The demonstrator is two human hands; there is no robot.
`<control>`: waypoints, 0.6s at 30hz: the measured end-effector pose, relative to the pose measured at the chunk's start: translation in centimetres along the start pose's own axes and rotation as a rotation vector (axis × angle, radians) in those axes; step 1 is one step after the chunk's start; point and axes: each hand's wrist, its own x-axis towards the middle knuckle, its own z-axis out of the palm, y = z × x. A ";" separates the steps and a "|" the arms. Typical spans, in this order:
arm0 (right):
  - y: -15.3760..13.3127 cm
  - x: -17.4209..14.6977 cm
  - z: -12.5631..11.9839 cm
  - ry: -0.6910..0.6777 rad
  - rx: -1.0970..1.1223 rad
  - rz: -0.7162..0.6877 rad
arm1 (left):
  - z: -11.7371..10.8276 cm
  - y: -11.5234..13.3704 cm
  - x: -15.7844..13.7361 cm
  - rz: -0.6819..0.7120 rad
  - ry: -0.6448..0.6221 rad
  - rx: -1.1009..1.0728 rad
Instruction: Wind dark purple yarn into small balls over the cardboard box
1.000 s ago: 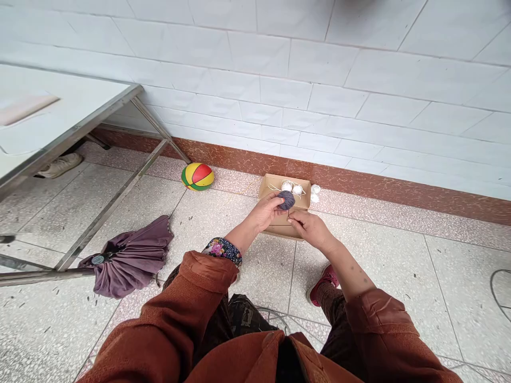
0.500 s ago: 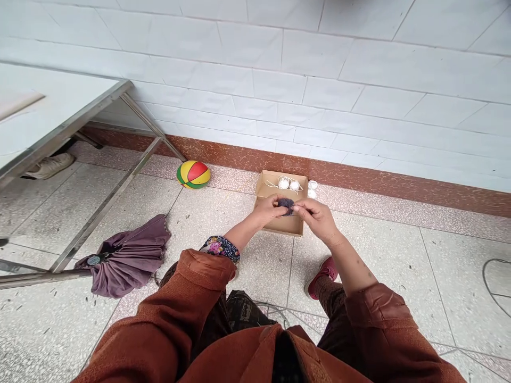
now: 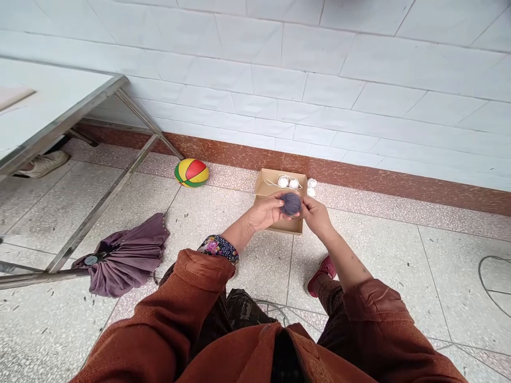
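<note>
A small ball of dark grey-purple yarn [image 3: 291, 204] is held over the cardboard box. My left hand [image 3: 264, 213] cradles it from the left, thumb on its near face and fingers beneath. On the other side, my right hand [image 3: 316, 215] has its thumb and fingers pinched against the yarn; any strand between them is too small to make out. Below sits the open cardboard box [image 3: 261, 187], where two white balls of yarn [image 3: 288, 182] lie at the far side with loose white strands. More white balls [image 3: 311, 187] rest on the floor by the box's right side.
A red, yellow and green ball [image 3: 192, 173] lies by the wall, near the leg of a metal-framed table [image 3: 99, 96]. A folded purple umbrella [image 3: 128, 255] is on the floor at left. A person's shoe [image 3: 48, 163] shows beneath the table. A thin cable [image 3: 485, 276] curves at right.
The yarn ball has turned in my left hand and shows more of its wound face. My left fingers have opened out under it, and my right hand has closed in at its right edge.
</note>
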 end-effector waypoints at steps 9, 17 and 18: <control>-0.1 -1.0 0.8 -0.196 -0.169 -0.220 | -1.5 0.1 1.1 0.026 0.467 -0.001; -1.1 -1.4 0.4 -0.278 -0.146 -0.278 | -0.8 -0.5 1.6 -0.001 0.514 0.064; -1.4 -1.4 0.3 -0.295 -0.121 -0.286 | -0.7 -0.6 1.6 0.002 0.505 0.085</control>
